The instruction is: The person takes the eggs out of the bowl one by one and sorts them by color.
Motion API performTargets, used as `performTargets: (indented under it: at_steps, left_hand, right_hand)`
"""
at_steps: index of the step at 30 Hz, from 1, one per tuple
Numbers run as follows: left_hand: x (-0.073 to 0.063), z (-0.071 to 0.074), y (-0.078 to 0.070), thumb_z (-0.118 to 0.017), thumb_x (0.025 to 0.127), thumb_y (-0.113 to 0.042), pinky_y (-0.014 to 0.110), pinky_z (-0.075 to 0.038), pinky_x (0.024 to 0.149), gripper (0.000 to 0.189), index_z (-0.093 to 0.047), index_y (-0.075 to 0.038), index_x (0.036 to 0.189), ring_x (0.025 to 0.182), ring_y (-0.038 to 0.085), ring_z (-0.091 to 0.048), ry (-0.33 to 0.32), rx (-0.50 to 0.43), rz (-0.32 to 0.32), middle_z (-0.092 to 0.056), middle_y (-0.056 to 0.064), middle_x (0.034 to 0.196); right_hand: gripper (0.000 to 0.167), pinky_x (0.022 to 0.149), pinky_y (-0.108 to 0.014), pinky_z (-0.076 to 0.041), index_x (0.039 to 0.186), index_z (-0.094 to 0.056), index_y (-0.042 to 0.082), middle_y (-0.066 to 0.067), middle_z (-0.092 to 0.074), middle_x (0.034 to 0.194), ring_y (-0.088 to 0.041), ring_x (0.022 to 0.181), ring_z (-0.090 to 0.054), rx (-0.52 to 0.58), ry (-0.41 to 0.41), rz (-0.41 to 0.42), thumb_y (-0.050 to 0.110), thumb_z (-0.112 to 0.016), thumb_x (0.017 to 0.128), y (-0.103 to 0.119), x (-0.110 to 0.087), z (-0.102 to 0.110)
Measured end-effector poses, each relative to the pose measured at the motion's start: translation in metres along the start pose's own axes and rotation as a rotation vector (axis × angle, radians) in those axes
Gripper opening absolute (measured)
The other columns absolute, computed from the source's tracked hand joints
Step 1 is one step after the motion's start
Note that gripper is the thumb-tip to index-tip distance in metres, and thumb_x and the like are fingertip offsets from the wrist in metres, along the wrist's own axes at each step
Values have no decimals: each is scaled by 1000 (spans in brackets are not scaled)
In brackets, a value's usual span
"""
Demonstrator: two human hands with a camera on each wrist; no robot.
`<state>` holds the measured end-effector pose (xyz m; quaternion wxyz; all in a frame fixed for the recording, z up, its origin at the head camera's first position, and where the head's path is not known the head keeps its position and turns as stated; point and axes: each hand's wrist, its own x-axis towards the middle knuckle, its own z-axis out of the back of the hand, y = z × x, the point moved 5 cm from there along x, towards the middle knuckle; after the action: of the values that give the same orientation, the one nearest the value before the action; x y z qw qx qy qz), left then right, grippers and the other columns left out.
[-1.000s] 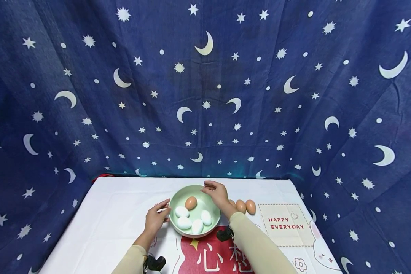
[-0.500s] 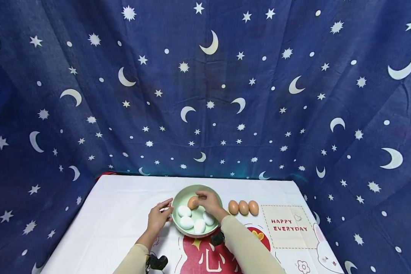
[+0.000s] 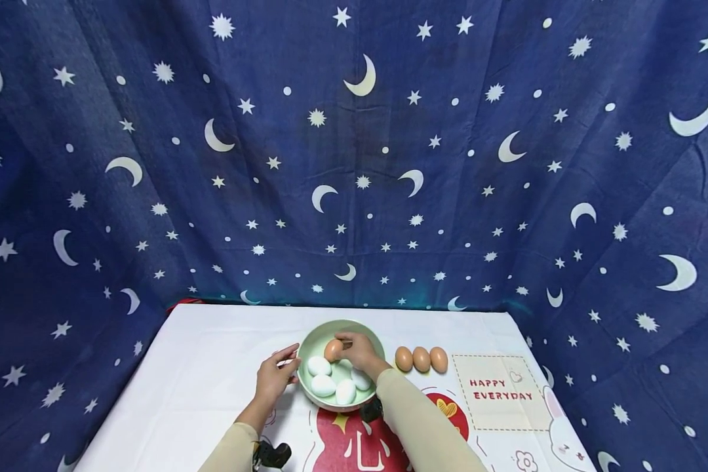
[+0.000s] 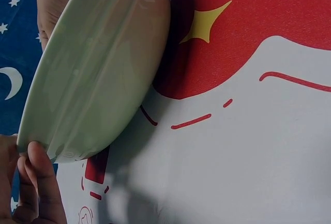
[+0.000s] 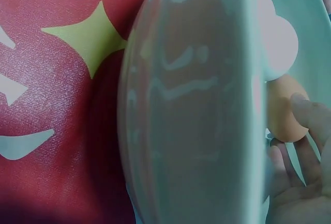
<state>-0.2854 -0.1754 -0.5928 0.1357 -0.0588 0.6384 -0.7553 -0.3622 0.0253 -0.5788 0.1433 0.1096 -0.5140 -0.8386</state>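
A light green bowl (image 3: 313, 341) stands on the table and holds several white eggs (image 3: 323, 385) and one brown egg (image 3: 333, 350). My right hand (image 3: 362, 353) reaches inside and pinches the brown egg between thumb and fingers. The right wrist view shows the thumb on that egg (image 5: 285, 110), while the near bowl wall (image 5: 196, 105) hides part of the hand. My left hand (image 3: 274, 377) is at the bowl's left side, its relaxed fingertips touching the rim and outer wall. In the left wrist view, the fingers (image 4: 44, 177) rest against the bowl (image 4: 98, 74).
Three brown eggs (image 3: 421, 359) lie in a row to the right of the bowl. The white tablecloth (image 3: 212, 354) carries a red print (image 3: 354, 442) in front of the bowl. A blue curtain (image 3: 354, 164) with moons and stars surrounds the table's back and sides.
My right hand has moved from above the bowl's right rim down into it and taken hold of the brown egg. The left hand stays at the bowl. The head view has shifted slightly.
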Motion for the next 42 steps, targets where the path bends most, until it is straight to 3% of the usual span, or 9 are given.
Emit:
performTargets:
  at_steps: [7,14,25,42]
  left_hand:
    - [1,-1,1,-68,89,-1,22,-62,58,38,-66,-2,126,74,6,-64,-4,-10,12,-65,17,113]
    - [0,-2,0,-68,88,-1,27,-64,59,38,-66,-1,126,75,10,-65,-1,4,1,-65,18,112]
    - [0,-5,1,-68,89,-3,25,-63,58,38,-65,-2,127,73,9,-65,1,10,2,-66,19,112]
    - [1,-1,0,-68,88,-2,24,-63,57,37,-66,-1,125,72,9,-65,-19,-11,8,-66,17,110]
  right_hand:
    - [42,70,-29,-61,120,-69,1,-13,-70,111,-20,86,-67,17,8,45,7,-80,80,-20,11,-1]
    - [40,79,-33,-61,118,-67,-7,-22,-67,117,-31,95,-66,-1,-26,-37,-1,-77,80,-8,2,-1]
    - [40,83,-34,-61,117,-68,-4,-20,-67,117,-32,102,-66,-17,-34,-82,-1,-78,79,-11,6,-3]
    - [41,87,-35,-59,117,-67,-6,-21,-68,115,-34,105,-63,-17,-80,-52,6,-79,80,-5,0,1]
